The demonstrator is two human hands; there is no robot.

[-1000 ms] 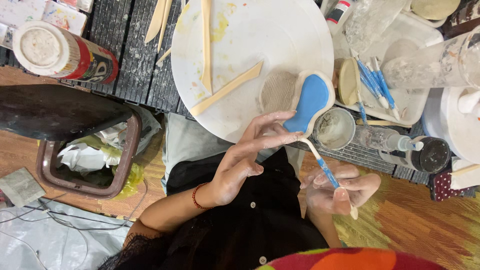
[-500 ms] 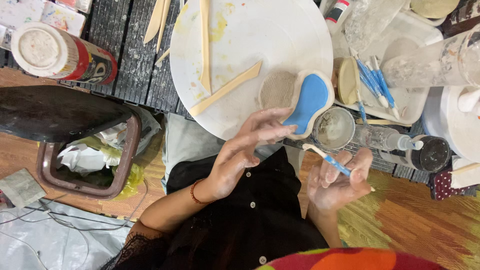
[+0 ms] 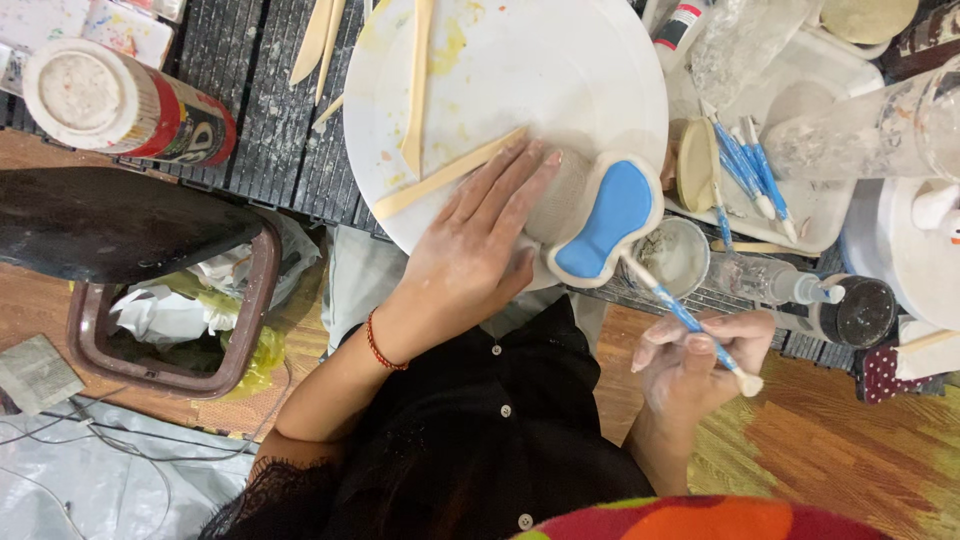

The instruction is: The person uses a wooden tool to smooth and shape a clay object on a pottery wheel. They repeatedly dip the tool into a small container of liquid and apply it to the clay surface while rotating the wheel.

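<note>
Right hand [image 3: 700, 365], nearest, low right: fingers pinched on a blue-handled brush [image 3: 690, 322], held in the air, its pale end tipped into a small cup [image 3: 678, 255], its tuft out past the fingers. Brush long axis runs from far left at the cup to near right at the tuft. Left hand [image 3: 480, 250], centre: open, fingers spread flat, palm and fingertips steadying a clay piece [image 3: 600, 220] with a blue-painted face and cream rim, resting on the near right edge of a round white board [image 3: 560, 70]. Piece long axis runs near left to far right, the wider lobe far. Step judged in hand: working the brush at the cup between strokes on the blue face; the next move would call for carrying the brush back over the piece while the left hand keeps it from sliding. On the board, left: flat wooden sticks [image 3: 420, 90]. Right: tray [image 3: 820, 200] of spare blue brushes [image 3: 745, 165]. Far left: lidded can [image 3: 120, 105]. Near left: brown bin [image 3: 170, 320] with crumpled waste
</note>
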